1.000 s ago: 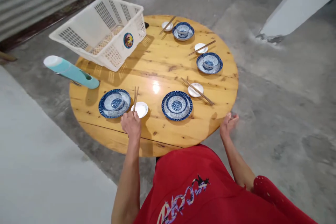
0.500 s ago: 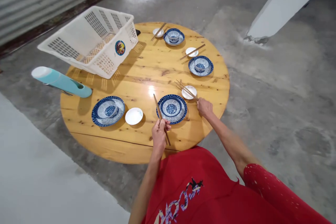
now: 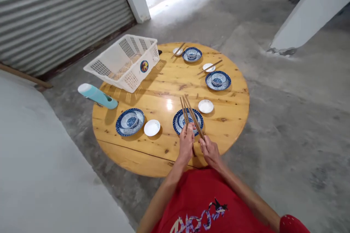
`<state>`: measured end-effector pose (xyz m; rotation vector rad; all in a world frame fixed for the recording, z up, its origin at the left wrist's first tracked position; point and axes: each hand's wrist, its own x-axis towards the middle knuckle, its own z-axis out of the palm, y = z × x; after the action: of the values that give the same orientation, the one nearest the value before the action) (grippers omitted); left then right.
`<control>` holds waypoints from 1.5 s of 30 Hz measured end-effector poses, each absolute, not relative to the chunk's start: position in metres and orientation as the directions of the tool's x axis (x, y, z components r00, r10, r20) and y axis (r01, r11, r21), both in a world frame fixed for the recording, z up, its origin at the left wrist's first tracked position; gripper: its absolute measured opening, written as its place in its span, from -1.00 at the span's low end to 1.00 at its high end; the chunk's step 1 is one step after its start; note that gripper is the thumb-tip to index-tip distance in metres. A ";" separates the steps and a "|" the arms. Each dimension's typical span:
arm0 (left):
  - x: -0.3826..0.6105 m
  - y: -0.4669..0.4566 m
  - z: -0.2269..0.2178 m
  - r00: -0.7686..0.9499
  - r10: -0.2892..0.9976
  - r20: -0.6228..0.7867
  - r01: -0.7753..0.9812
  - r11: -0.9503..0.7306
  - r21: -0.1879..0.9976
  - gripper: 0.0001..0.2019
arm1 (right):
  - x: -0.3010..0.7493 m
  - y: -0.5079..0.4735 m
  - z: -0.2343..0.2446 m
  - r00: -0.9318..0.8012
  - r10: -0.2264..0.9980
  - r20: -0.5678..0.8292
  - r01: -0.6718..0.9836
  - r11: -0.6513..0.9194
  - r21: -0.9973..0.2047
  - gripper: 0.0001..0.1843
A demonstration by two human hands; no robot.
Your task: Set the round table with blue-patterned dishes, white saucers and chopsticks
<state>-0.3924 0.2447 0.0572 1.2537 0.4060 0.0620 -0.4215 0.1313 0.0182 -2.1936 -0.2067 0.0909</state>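
My left hand and my right hand are close together above the near edge of the round wooden table. Each is closed round wooden chopsticks that point away from me over a blue patterned plate and bowl. A small white dish lies just right of that plate. Further left sit another blue plate with a bowl and a second white dish.
A white plastic basket stands at the table's back left. A teal bottle-shaped object lies on the left edge. Two more place settings with bowls, white dishes and chopsticks sit at the far side. Concrete floor surrounds the table.
My right hand lifted the chopsticks off the white dish and came in beside my left hand. Both pairs now meet over the near plate. The camera tilted up.
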 end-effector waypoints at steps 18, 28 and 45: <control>-0.441 0.292 0.082 0.962 0.115 -0.246 0.213 0.245 0.946 -0.59 | -0.475 0.190 0.055 0.923 0.337 -0.189 0.109 -0.697 -0.708 -0.76; -0.470 0.257 0.077 0.942 -0.136 -0.308 0.336 0.425 0.840 -0.51 | -0.520 0.172 0.054 0.978 0.161 -0.134 0.056 -0.817 -0.574 -0.53; -0.452 0.105 0.088 0.874 -0.332 -0.355 0.479 0.471 0.741 -0.54 | -0.525 0.027 0.030 0.997 -0.080 -0.007 -0.066 -0.765 -0.641 -0.45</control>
<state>-0.4515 0.1051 0.0882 0.9598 0.1700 -0.4998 -0.5247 0.0268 0.0298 -2.4436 0.1015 -0.0275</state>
